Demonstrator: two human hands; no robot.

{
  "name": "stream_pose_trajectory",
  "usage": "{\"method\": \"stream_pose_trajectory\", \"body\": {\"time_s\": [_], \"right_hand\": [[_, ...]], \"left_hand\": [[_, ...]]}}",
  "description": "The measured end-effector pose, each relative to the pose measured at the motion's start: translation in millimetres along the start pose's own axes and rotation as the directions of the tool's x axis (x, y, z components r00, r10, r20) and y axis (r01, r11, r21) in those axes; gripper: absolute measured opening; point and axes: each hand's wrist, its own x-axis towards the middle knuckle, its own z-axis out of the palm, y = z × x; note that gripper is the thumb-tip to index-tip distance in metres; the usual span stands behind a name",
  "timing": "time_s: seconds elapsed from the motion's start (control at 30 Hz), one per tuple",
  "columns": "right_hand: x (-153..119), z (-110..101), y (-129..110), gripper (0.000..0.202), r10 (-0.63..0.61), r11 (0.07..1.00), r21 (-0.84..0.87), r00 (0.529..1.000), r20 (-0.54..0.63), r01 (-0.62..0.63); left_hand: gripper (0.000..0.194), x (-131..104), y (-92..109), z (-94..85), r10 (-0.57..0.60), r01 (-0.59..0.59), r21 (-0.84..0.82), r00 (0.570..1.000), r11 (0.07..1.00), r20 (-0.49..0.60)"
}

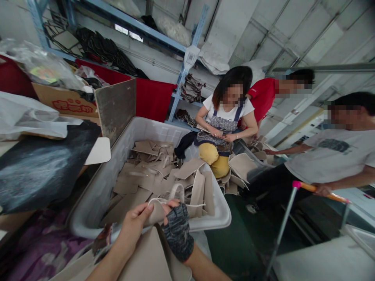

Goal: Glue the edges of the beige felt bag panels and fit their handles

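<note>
In the head view my left hand (133,222) pinches the edge of a beige leather-like bag piece (156,214) with thumb and finger. My right hand (177,226), in a dark grey fingerless knit glove, is closed on the other side of the same piece. A thin white strip (159,200) runs along its top edge between the fingers. More beige panels (146,257) lie below my wrists, close to my lap. Just beyond my hands stands a large white plastic tub (211,223), heaped with similar beige pieces (134,175), some with looped handles.
Beyond the tub a person in an apron (225,117) sits working on a piece. To the right stands another person in a grey shirt (331,156), one hand on a cart's orange handle (331,194). A board (117,109) and a dark-topped table (38,168) border the left.
</note>
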Motion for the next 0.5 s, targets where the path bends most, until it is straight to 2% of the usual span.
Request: {"method": "stream_pose_trajectory", "body": {"time_s": [0.1,0.27,0.5], "right_hand": [[-5,2,0,0.042,0.004,1.0,-0.011,1.0,-0.029,-0.005],[-11,4,0,0.041,-0.006,1.0,-0.006,0.999,-0.044,0.006],[-15,8,0,0.041,0.02,1.0,-0.015,0.999,-0.038,-0.021]], "left_hand": [[0.043,0,-1,-0.2,0.007,-0.007,0.002,1.0,1.0,0.01],[0.041,-1,0,0.4,0.003,-0.002,-0.022,1.0,1.0,0.018],[0.051,5,-3,2.6,-0.038,0.038,-0.018,0.999,0.999,0.023]]}}
